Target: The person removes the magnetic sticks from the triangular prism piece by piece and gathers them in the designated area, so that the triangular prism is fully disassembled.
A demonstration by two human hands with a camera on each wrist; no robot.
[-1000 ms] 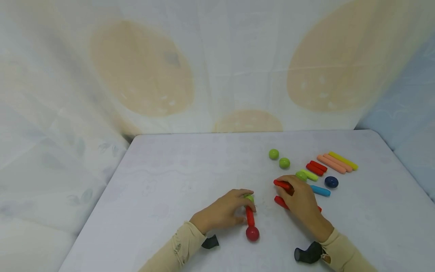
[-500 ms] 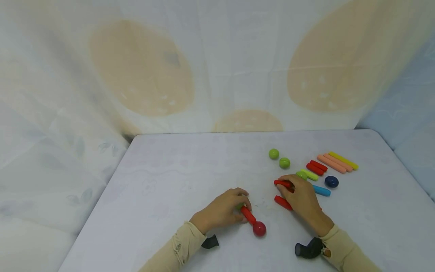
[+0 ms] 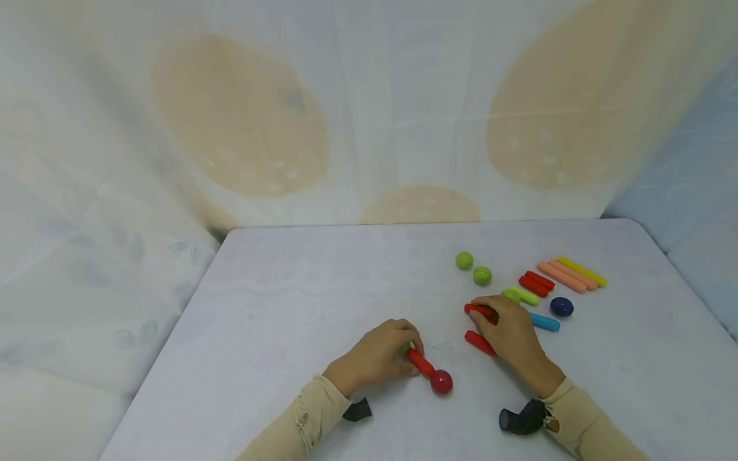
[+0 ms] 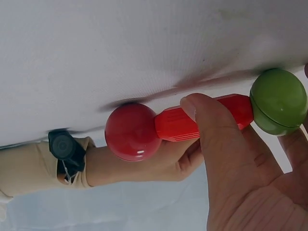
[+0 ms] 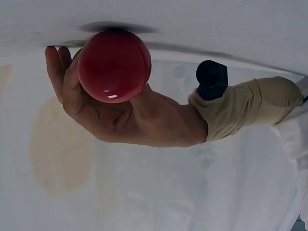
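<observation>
My left hand [image 3: 410, 351] grips a short red stick [image 3: 421, 363] low on the white table [image 3: 300, 301]. The stick has a green ball [image 4: 279, 101] at the hand end and a red ball [image 3: 441, 381] at the free end, pointing right and towards me. In the left wrist view my thumb [image 4: 211, 125] lies across the red stick [image 4: 202, 120]. My right hand [image 3: 483, 312] pinches a second red stick [image 3: 476, 310] to the right. A third red stick [image 3: 478, 342] lies partly under that palm. The right wrist view shows only the red ball [image 5: 114, 66] and the left hand [image 5: 110, 115].
Beyond the right hand lie two green balls [image 3: 464, 260] [image 3: 482, 276], a light green stick [image 3: 526, 296], two red sticks [image 3: 536, 283], a blue stick [image 3: 544, 322], a dark blue ball [image 3: 562, 307], peach sticks [image 3: 562, 276] and a yellow stick [image 3: 582, 271]. Draped cloth backs the table.
My left hand has turned its stick, swinging the red ball to the right while the green ball slid under the fingers. The right hand has barely moved.
</observation>
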